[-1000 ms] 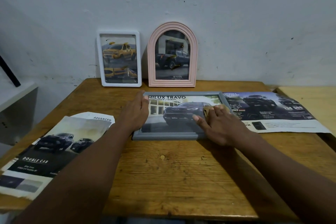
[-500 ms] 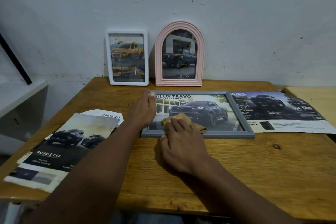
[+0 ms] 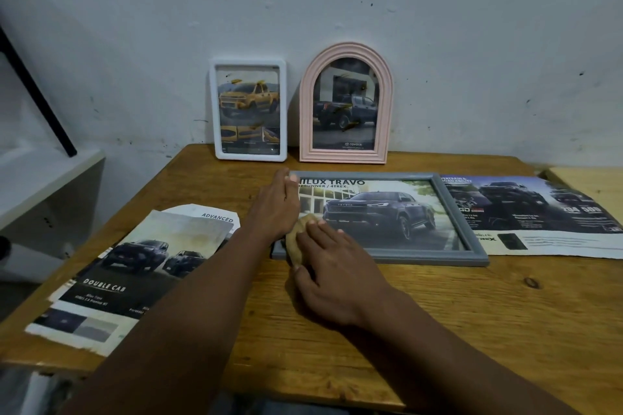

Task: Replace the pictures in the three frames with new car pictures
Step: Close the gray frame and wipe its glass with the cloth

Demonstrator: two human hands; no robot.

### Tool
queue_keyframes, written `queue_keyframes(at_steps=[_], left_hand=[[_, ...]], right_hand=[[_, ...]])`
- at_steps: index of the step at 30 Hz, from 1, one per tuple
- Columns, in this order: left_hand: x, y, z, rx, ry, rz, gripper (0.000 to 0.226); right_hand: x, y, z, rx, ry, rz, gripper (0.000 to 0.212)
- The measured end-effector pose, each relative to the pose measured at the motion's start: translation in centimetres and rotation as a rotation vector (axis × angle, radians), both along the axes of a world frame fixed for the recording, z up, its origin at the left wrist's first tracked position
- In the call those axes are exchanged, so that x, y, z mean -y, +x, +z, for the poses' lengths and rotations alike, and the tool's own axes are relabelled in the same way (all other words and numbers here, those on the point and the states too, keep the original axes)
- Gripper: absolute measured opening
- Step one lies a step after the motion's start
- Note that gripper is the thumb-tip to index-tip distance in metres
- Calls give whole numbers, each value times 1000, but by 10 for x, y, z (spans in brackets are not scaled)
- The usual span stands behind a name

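Loose brochure pages [image 3: 135, 266] lay at the tabletop's [image 3: 438, 330] left, thin and floppy, torn edges visible, so they probably crease easily. White frame [image 3: 247, 62] stood against the wall, yellow truck picture inside. Left hand [image 3: 274, 209] lay flat on the grey frame's left end, grip apart, fingers straight, pinning it down. Tan cloth [image 3: 296, 242] sat wadded on the frame's near-left corner. Right hand [image 3: 332, 274] was on the cloth, fingers over it and thumb at its near end, so the grip looked clamped on the cloth, wiping. Pink arched frame [image 3: 344, 156] stood just beside the white one, dark truck picture inside. Grey frame [image 3: 421, 258] lay face up near the tabletop's middle, dark truck picture already in. All three frames showed car pictures, so the task looked close to done. Judged handling: frame light and stiff, front pane slick and likely fragile, smears easily. Best taken by the rim on two opposite sides, not by the pane. Poster [image 3: 539, 212] lay flat just beside the frame's right end, soft paper.
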State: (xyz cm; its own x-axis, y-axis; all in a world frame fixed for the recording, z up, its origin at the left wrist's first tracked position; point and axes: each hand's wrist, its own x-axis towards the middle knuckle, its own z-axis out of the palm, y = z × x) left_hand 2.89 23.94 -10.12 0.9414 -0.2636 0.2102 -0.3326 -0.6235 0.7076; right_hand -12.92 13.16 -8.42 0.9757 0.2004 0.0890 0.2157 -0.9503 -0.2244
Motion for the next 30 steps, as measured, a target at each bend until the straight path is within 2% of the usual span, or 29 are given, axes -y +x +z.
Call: queue_keyframes(at_steps=[7, 11, 17, 24, 27, 30], left_hand=[[-2, 4, -2, 7, -12, -6, 52], [-1, 3, -2, 43, 23, -2, 49], [-1, -2, 1, 29, 63, -18, 51], [0, -5, 7, 32, 174, -34, 57], [2, -6, 14, 40, 320, -86, 60], [12, -6, 25, 70, 455, -92, 67]], right_hand=[[27, 2, -5, 60, -13, 168, 61], [49, -2, 0, 66, -52, 230, 59], [99, -23, 3, 91, -51, 169, 59], [157, -46, -2, 257, -17, 11, 38], [155, -43, 0, 260, 72, -37, 25], [165, -40, 19, 250, 360, -166, 14]])
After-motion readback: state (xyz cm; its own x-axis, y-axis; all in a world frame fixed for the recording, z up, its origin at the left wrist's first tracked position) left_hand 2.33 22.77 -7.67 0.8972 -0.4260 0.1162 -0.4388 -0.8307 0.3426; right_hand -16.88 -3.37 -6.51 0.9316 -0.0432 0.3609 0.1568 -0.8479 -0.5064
